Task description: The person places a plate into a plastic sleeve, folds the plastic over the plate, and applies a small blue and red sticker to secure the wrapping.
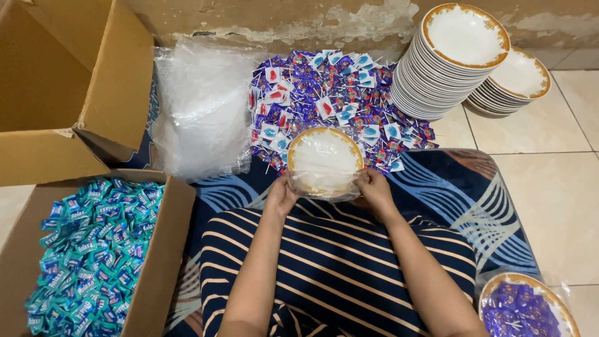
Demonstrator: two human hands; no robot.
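Note:
A white plate with a gold rim (325, 156) sits inside a clear plastic bag, held tilted over my lap. My left hand (281, 195) grips the bag's near left edge and my right hand (374, 187) grips its near right edge. Just beyond the plate lies a heap of small purple, red and blue wrapped lollipops (331, 93) on the floor. I wear a dark blue garment with thin orange stripes (337, 268).
A pile of clear plastic bags (199, 106) lies left of the lollipops. Two stacks of gold-rimmed plates (449, 62) stand at the back right. A cardboard box of teal candy packets (93, 249) is at left, another open box (68, 87) behind it. A bagged plate of purple sweets (524, 309) sits at lower right.

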